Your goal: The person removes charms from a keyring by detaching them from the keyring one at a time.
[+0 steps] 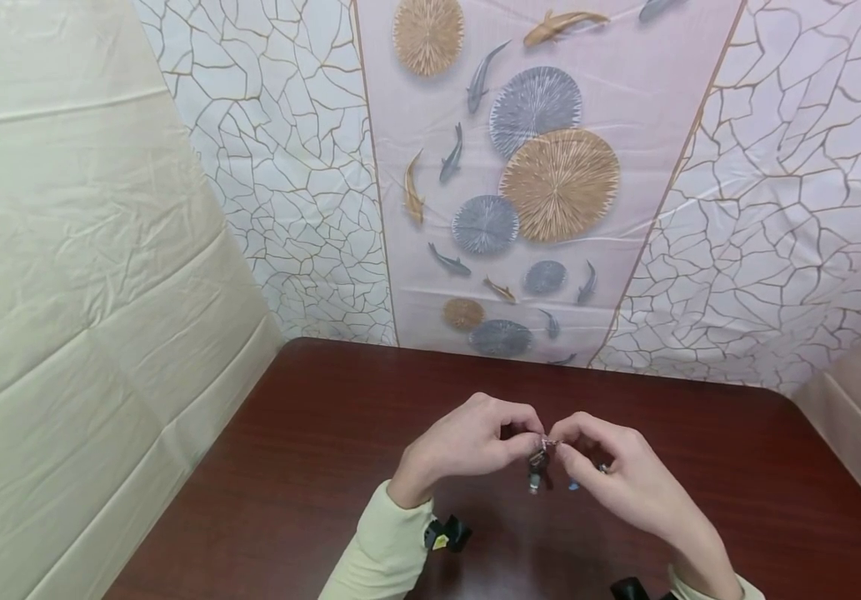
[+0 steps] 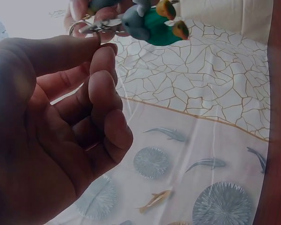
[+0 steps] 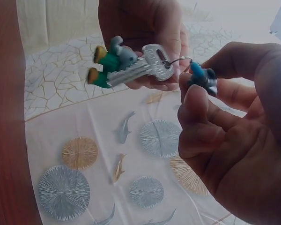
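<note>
In the head view both hands meet above the table. My left hand [image 1: 468, 437] pinches a small metal key ring [image 2: 99, 38] between thumb and index fingertip, other fingers loosely bent. From it hang a silver key [image 3: 160, 63] and a small figurine charm [image 2: 157, 29] with a grey upper part, green body and orange feet. My right hand [image 1: 628, 475] faces the left and pinches at the thin chain between them. Beside its fingertips, a small blue and dark charm [image 3: 203, 79] shows in the right wrist view. The fingertips partly hide the join.
A dark red-brown table [image 1: 265, 500] lies under the hands. Behind it hangs a patterned cloth [image 1: 505, 275] with fish and round leaf shapes, and a cream cloth [image 1: 85, 292] stands at the left. Dark wrist devices [image 1: 448, 533] sit at the sleeves.
</note>
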Tool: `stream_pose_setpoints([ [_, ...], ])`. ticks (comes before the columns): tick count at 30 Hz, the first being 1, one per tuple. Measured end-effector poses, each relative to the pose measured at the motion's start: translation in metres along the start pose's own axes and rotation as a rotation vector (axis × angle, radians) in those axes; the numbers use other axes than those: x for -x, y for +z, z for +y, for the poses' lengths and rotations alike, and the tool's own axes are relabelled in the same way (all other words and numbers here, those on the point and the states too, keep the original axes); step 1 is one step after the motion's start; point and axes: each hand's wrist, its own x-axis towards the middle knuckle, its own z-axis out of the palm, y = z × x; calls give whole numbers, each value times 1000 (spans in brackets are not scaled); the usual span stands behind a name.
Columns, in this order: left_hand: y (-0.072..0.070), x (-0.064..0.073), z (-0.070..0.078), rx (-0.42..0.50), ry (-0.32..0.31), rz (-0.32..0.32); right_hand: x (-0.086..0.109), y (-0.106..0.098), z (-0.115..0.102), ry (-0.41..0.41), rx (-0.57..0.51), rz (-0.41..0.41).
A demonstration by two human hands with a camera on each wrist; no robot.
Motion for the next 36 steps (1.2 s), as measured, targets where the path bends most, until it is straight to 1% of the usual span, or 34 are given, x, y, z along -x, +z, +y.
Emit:
stream_pose_setpoints([
  [4, -1, 0, 0, 13, 5, 5, 0, 0, 1, -37, -24, -26],
  [8, -2, 0, 1, 28, 4, -2, 1, 1, 3, -64, -34, -33],
  [14, -2, 1, 1, 36, -8, -8, 2, 2, 4, -56, -32, -24],
  [25, -2, 1, 3, 61, -24, -27, -1, 1, -2, -30, -14, -19],
  [30, -1, 0, 3, 54, -22, -33, -2, 3, -3, -34, -22, -2],
  [36, 0, -1, 4, 50, -12, -30, -3, 6, -5, -70, -27, 43],
])
